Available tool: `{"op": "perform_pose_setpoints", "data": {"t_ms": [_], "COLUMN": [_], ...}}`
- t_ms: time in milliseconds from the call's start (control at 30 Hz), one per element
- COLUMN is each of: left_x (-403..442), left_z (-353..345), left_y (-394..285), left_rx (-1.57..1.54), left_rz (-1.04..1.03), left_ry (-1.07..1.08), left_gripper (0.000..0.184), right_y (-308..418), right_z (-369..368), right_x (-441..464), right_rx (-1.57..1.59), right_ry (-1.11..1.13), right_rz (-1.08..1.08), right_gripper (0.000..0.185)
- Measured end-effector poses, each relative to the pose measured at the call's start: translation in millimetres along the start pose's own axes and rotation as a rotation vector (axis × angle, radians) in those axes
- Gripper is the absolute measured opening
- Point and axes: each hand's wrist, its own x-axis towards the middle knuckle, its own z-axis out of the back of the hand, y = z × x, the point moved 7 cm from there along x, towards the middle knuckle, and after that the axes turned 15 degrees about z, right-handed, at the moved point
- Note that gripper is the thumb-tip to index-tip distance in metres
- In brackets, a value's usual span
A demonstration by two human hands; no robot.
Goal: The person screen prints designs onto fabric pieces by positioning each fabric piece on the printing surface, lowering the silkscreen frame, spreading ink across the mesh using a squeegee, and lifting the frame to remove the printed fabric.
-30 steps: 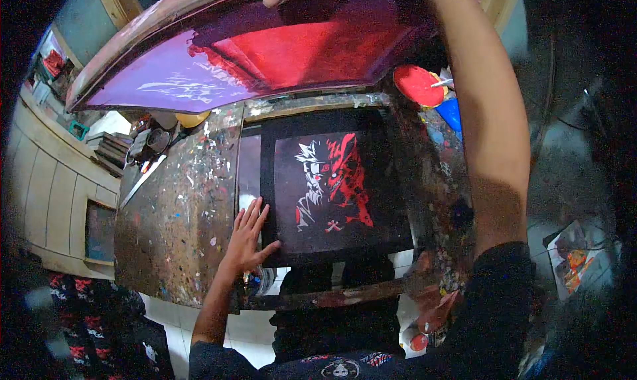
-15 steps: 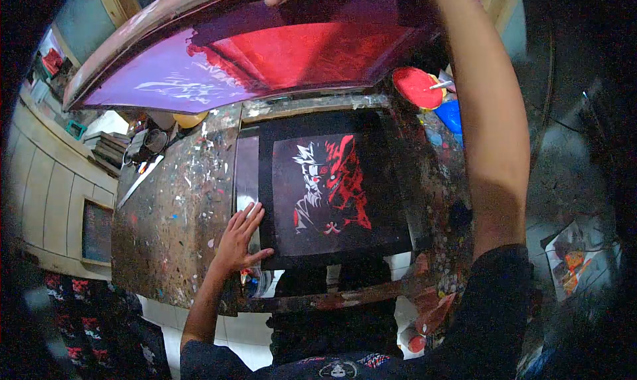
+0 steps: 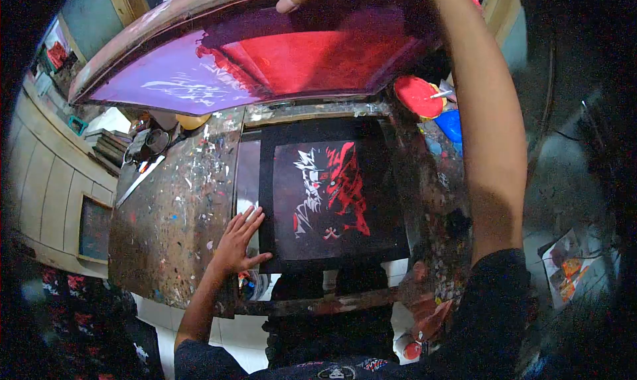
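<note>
A silk screen frame [image 3: 89, 75] is tilted up over the far side of the table, with red ink and a pale design on its mesh. My right hand [image 3: 295, 0] reaches across to its upper part; the thumb presses on the inside while the other fingers are out of view. Below lies a black fabric piece [image 3: 385, 241] bearing a white and red printed design [image 3: 332, 188]. My left hand [image 3: 240, 239] rests flat at the fabric's left edge, fingers spread, over the glossy board underneath.
The table [image 3: 179, 207] is spattered with paint. A tub of red ink [image 3: 417, 95] with a light-handled tool and a blue container [image 3: 451, 125] stand at the far right. A ruler-like strip [image 3: 141, 180] lies left. Dark printed fabrics [image 3: 79, 314] hang lower left.
The whole view has shifted slightly, so the screen and fabric sit a little lower. My left hand stays in place; my right hand still holds the raised screen.
</note>
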Motion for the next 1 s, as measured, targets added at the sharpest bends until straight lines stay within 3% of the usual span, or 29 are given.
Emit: {"op": "perform_pose_setpoints", "data": {"t_ms": [200, 233, 333, 433, 467, 500, 533, 567, 633, 667, 733, 800, 833, 900, 933, 967, 1000], "left_x": [4.0, 3.9, 18.7, 46.2, 70.7, 91.5, 121.5, 133.0, 153.5, 163.6, 161.7, 156.8, 164.2, 152.6, 125.1, 93.3, 47.8], "left_z": [1.5, 1.4, -16.0, 2.0, 23.2, 1.8, -19.1, -25.5, -17.1, 5.6, 31.6, 23.9, 2.0, -2.7, 16.9, 46.4, 86.7], "left_y": [-2.3, -7.9, -10.2, -52.7, -96.5, -117.0, -149.2, -187.5, -256.4, -285.2, -311.3, -338.8, -353.8, -353.5, -332.1, -308.3, -281.0], "left_rx": [-0.051, -0.062, -0.127, -0.521, -0.621, -0.444, -0.453, -0.355, -0.086, 0.073, -0.166, -0.264, -0.242, -0.517, -0.806, -0.877, -0.732], "left_rz": [0.008, 0.01, 0.057, 0.227, 0.311, -0.047, 0.082, -0.267, -0.38, -0.144, 0.025, -0.015, -0.144, -0.318, -0.36, -0.316, -0.221], "left_ry": [0.024, 0.001, -0.059, -0.351, -0.13, -0.439, -0.023, -0.215, -0.339, -0.269, -0.693, -0.932, -0.969, -0.821, -0.624, -0.587, -0.75], "left_gripper": [0.074, 0.056, 0.046, 0.038, 0.036, 0.032, 0.034, 0.038, 0.048, 0.054, 0.057, 0.057, 0.056, 0.055, 0.054, 0.062, 0.069], "right_y": [6.7, 4.9, 0.3, -1.1, -2.2, -1.5, 0.1, 1.9, 2.7, 2.0, 2.7, 9.8, 13.4, 27.7, 43.7, 59.9, 77.5], "right_z": [5.4, 6.3, 1.7, 2.0, 0.7, 1.1, 2.3, 3.2, 3.4, 1.3, 4.2, 4.5, 3.8, 4.5, 3.2, 2.0, -10.6], "right_x": [-3.6, -3.6, -0.7, -0.7, -0.6, 0.4, 0.9, 0.4, -1.0, -1.8, -1.7, -3.6, -5.9, -18.4, -32.5, -47.3, -70.0], "right_rx": [0.035, 0.029, 0.006, -0.001, 0.014, 0.025, 0.004, -0.019, -0.032, -0.022, -0.032, -0.054, -0.037, 0.001, -0.033, -0.07, -0.129], "right_ry": [0.053, 0.039, 0.005, 0.005, 0.01, 0.015, 0.026, 0.043, 0.046, 0.03, 0.017, 0.028, 0.076, 0.172, 0.084, -0.004, -0.188], "right_rz": [0.009, 0.004, 0.0, 0.004, 0.004, 0.005, -0.004, -0.016, -0.015, 0.0, 0.029, 0.054, 0.033, -0.009, 0.029, 0.065, 0.146], "right_gripper": [0.137, 0.136, 0.135, 0.135, 0.134, 0.134, 0.134, 0.134, 0.133, 0.132, 0.131, 0.128, 0.125, 0.121, 0.111, 0.1, 0.09]}}
